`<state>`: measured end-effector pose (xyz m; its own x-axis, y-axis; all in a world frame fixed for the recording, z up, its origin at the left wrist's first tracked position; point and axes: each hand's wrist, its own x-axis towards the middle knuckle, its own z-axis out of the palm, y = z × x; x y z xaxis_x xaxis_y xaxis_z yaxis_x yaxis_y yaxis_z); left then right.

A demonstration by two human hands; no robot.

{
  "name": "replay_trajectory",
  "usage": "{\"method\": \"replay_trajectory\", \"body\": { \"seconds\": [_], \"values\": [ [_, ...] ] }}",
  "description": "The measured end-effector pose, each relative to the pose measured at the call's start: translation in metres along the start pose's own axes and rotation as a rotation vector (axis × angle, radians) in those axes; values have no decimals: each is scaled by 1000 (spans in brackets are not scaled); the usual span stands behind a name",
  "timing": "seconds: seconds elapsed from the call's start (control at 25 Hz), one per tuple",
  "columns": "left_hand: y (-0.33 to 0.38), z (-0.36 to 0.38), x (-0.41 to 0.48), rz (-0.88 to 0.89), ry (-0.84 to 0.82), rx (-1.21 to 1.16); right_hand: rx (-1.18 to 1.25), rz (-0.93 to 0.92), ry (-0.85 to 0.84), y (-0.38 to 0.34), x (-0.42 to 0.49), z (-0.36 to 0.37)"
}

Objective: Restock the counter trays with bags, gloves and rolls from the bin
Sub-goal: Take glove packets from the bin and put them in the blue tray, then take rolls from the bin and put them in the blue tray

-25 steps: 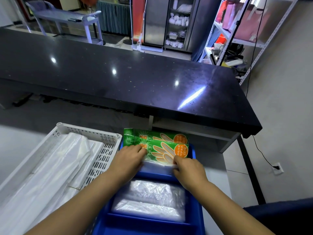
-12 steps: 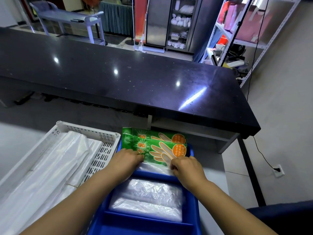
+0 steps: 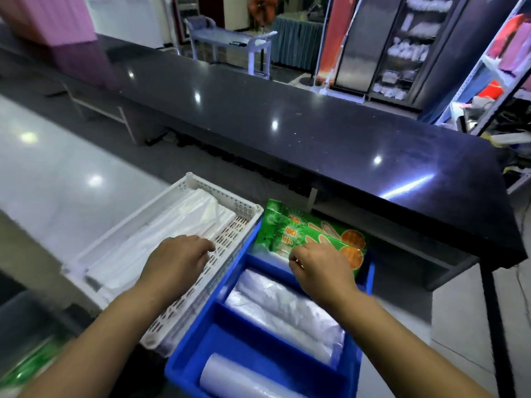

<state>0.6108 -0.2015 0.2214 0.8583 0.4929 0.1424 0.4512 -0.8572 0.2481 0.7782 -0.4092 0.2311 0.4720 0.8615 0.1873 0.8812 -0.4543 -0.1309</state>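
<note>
A blue divided tray [image 3: 247,346] sits in front of me. Its far compartment holds green glove packs [image 3: 290,225] standing tilted, the middle one clear plastic bags [image 3: 287,308], the near one a clear roll [image 3: 230,377]. My right hand [image 3: 321,268] grips the near edge of the front glove pack with curled fingers. To the left stands a white perforated basket [image 3: 201,285] with folded white bags [image 3: 161,234]. My left hand [image 3: 178,259] hovers palm down over the basket's right wall and holds nothing.
A long black counter [image 3: 316,133] runs behind the trays, slightly higher. Blurred green packaging [image 3: 31,360] shows at the bottom left. Metal shelves [image 3: 494,81] stand at the far right, and a pink box [image 3: 57,18] sits on the counter's far left.
My left hand has let go of the glove packs and moved left over the white basket. My right hand stays on the packs. My view has swung to the left.
</note>
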Motion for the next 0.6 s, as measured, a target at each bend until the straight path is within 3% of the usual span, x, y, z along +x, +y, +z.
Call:
{"method": "replay_trajectory", "body": {
  "seconds": [0.28, 0.6],
  "values": [
    [-58, -22, -90, -275, 2, -48, 58, -185, -60, -98, 2, 11],
    [-178, -54, -215, -421, -1, -95, 65, -321, -88, -259, 4, 44]
  ]
}}
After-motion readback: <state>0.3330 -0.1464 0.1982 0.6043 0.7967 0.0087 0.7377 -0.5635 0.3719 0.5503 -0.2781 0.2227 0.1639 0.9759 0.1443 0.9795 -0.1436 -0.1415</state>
